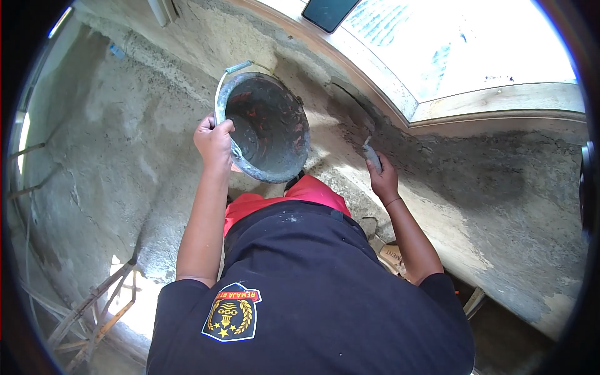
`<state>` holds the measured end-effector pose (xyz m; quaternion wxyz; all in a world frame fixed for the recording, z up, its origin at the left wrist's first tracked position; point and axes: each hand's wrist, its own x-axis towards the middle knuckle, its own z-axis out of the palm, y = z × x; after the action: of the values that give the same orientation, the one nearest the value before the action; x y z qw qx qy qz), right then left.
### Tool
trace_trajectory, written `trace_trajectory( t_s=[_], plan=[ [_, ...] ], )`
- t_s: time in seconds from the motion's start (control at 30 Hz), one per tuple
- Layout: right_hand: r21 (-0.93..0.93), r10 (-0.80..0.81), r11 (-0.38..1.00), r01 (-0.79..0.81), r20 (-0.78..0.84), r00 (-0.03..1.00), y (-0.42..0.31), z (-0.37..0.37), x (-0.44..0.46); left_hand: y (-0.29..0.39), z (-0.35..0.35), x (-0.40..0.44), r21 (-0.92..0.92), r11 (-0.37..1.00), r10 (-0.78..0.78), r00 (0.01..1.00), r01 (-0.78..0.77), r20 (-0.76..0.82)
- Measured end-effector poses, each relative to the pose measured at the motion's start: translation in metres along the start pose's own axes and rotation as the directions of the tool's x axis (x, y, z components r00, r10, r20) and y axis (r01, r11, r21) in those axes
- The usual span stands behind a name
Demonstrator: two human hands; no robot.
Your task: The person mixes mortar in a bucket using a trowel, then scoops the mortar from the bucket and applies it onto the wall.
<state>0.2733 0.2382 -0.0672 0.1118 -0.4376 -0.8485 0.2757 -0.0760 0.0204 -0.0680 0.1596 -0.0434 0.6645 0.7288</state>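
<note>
A cement-smeared bucket (269, 125) is tilted so that its open mouth faces me, with a little grey residue and reddish patches inside. My left hand (214, 142) is closed on its rim and wire handle at the left side. My right hand (382, 178) is wrapped round the grey handle of a trowel (373, 157), to the right of the bucket. The trowel's blade is hard to make out against the dark, damp-looking mortar on the wall (462, 165) below the window frame.
A wooden window frame (437, 111) runs along the upper right, with a phone (330, 12) on its ledge. Wooden poles (94, 300) stand at the lower left. A brown cement bag (392, 255) lies below my right forearm.
</note>
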Motion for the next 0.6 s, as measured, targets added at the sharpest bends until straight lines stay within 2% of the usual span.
trace_trajectory(
  t_s=[0.2, 0.27, 0.37, 0.53, 0.6],
  plan=[
    [0.063, 0.033, 0.997, -0.033, 0.013, 0.999, -0.004, 0.0, 0.003, 0.0, -0.002, -0.002, -0.018, 1.0, 0.018, 1.0, -0.018, 0.01],
    [0.118, 0.113, 0.986, -0.121, 0.071, 0.991, 0.002, 0.003, 0.005, 0.004, -0.001, -0.003, -0.005, 1.0, -0.011, 1.0, 0.011, -0.01],
    [0.09, 0.191, 0.975, -0.205, 0.14, 0.972, 0.005, 0.012, 0.004, -0.001, -0.004, 0.0, -0.018, 1.0, -0.003, 1.0, 0.003, -0.007],
    [-0.001, 0.09, 0.996, -0.09, 0.103, 0.991, -0.015, 0.0, -0.013, 0.002, -0.005, 0.002, 0.001, 1.0, -0.015, 1.0, 0.015, -0.027],
    [0.086, 0.067, 0.994, -0.072, 0.054, 0.996, -0.022, -0.006, -0.02, 0.0, -0.009, 0.001, 0.0, 1.0, -0.015, 1.0, 0.015, -0.014]
  ],
)
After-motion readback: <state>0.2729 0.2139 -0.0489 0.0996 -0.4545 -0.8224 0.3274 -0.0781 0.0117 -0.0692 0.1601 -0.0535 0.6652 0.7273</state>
